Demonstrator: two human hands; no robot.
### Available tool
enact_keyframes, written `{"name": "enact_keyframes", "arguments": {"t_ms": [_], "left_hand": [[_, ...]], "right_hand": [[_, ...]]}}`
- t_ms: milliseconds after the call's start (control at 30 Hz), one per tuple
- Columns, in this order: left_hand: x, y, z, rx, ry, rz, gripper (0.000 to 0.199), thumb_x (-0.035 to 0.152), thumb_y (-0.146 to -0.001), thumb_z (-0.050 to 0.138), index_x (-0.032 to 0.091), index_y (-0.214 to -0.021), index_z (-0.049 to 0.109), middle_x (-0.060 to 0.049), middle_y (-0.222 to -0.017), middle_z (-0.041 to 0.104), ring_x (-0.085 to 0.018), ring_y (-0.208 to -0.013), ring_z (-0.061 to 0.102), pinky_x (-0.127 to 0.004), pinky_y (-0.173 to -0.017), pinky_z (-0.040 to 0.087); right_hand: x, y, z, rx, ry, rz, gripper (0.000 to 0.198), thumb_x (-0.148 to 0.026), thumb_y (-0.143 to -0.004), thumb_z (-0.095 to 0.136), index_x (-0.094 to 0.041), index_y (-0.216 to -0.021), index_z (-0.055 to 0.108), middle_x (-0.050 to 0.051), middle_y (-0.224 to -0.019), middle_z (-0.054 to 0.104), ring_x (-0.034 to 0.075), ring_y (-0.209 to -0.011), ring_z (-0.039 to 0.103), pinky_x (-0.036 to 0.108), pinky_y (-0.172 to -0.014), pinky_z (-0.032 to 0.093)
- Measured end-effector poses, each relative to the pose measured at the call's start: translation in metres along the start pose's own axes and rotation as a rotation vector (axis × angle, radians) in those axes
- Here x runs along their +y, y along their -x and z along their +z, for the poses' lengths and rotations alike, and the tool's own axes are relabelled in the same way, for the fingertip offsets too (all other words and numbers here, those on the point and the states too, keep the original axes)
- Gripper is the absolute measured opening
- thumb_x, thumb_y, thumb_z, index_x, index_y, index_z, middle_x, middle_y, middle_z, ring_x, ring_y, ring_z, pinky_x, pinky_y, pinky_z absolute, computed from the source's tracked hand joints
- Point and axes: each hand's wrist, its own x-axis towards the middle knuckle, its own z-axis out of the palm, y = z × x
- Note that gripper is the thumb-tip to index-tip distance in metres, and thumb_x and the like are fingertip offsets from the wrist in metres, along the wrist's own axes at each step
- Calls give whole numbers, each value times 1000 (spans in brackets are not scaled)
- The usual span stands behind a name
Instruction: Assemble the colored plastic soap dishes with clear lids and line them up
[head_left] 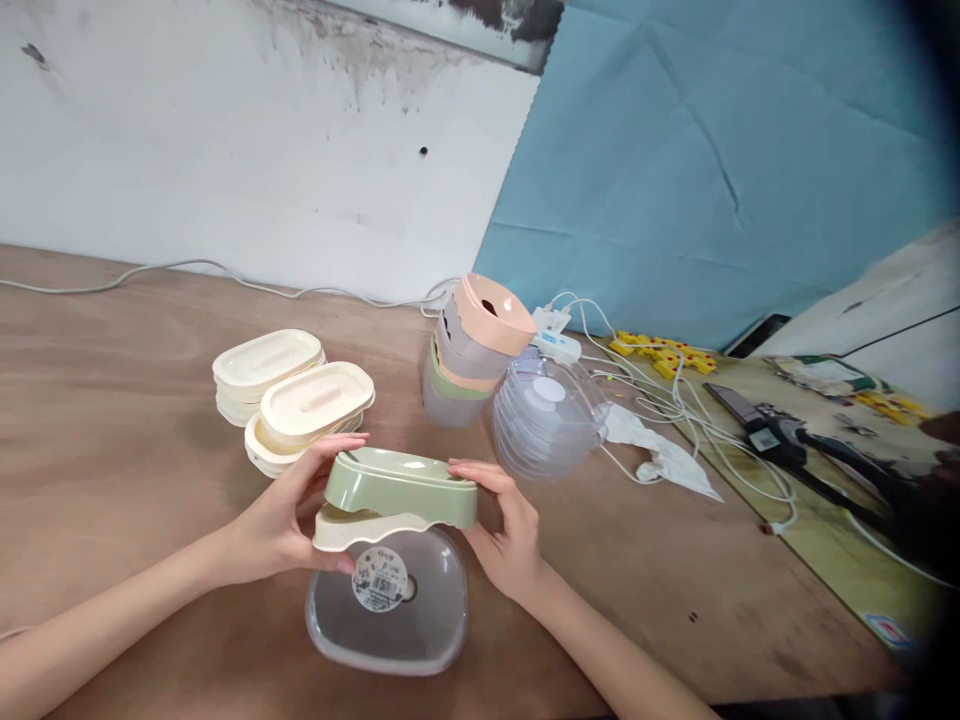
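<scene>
Sage-green, oblong, wavy-edged plastic cover point(401, 490): between both hands, long axis running left to right, overlapping a cream plastic piece point(360, 530). Left hand point(289, 520): grip pinching the cover's left end. Right hand point(510, 530): grip pinching its right end. Neither hand nearer. Nearer the wearer: translucent, round-cornered plastic container point(439, 620), on the brown wooden counter point(645, 610).

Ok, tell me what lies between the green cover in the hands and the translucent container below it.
A cream piece with a wavy edge shows between the green cover and the translucent container in the head view.
</scene>
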Motion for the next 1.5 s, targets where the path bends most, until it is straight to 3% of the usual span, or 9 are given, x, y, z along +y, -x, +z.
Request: {"name": "enact_keyframes", "arguments": {"t_ms": [133, 300, 633, 867, 1067, 1200, 1300, 1400, 1500], "left_hand": [[-4, -2, -3, 89, -180, 103, 62, 29, -80, 76, 30, -134, 46, -13, -141, 47, -30, -131, 48, -41, -106, 47], [-3, -4, -3, 137, -223, 154, 43, 30, -79, 77, 26, -116, 54, -12, -122, 58, -28, -120, 57, -33, -91, 56], [4, -2, -5, 163, -302, 134, 27, 33, -80, 75, 22, -95, 56, -6, -101, 63, -19, -86, 66, -25, -70, 55], [11, -1, -1, 174, -345, 149, 28, 41, -84, 71, 22, -97, 56, -5, -100, 65, -19, -89, 65, -26, -73, 51], [14, 5, 0, 145, -409, 121, 26, 43, -86, 68, 21, -91, 55, 0, -82, 64, -14, -68, 60, -22, -58, 45], [14, 4, -1, 135, -419, 154, 22, 41, -88, 65, 23, -99, 56, -1, -90, 66, -16, -76, 62, -23, -65, 47], [14, 2, 0, 132, -355, 137, 34, 45, -83, 70, 24, -106, 55, -5, -105, 64, -22, -96, 62, -30, -82, 49], [15, 1, 1, 61, -123, 27, 61, 58, -76, 72, 26, -122, 49, -11, -134, 50, -29, -115, 55, -37, -92, 48], [16, 1, 3, -12, 105, -142, 66, 61, -77, 69, 29, -128, 45, -10, -139, 45, -28, -115, 55, -36, -90, 50]], "right_hand": [[-1, -1, 0, -77, -19, -7, 38, -17, -88, 59, -23, -125, 52, 10, -114, 65, 22, -109, 64, 38, -91, 55], [-2, -2, -1, -134, -45, -12, 40, -18, -90, 57, -23, -129, 49, 11, -118, 64, 22, -112, 62, 37, -94, 53], [-4, -3, -2, -207, -60, -42, 51, -20, -88, 56, -21, -137, 43, 15, -124, 60, 25, -117, 59, 40, -96, 52], [-4, -1, 0, -93, -22, -60, 43, -25, -90, 60, -24, -132, 48, 11, -113, 66, 22, -105, 65, 35, -87, 56], [-6, 2, 0, -135, 14, -52, 42, -26, -91, 57, -24, -132, 45, 9, -104, 68, 20, -92, 68, 31, -79, 58], [-6, 1, 0, -130, 8, -76, 36, -27, -93, 54, -22, -128, 47, 11, -105, 67, 21, -94, 67, 33, -79, 58], [-4, 0, 0, -96, -6, -118, 33, -25, -94, 52, -21, -127, 49, 12, -106, 67, 23, -98, 67, 37, -80, 58], [-2, -1, 1, -39, 14, -188, 35, -19, -92, 53, -20, -126, 51, 13, -107, 66, 25, -103, 65, 40, -84, 58], [-2, -3, 1, -34, 54, -259, 37, -12, -89, 53, -17, -126, 52, 14, -105, 66, 25, -105, 64, 40, -87, 57]]}}
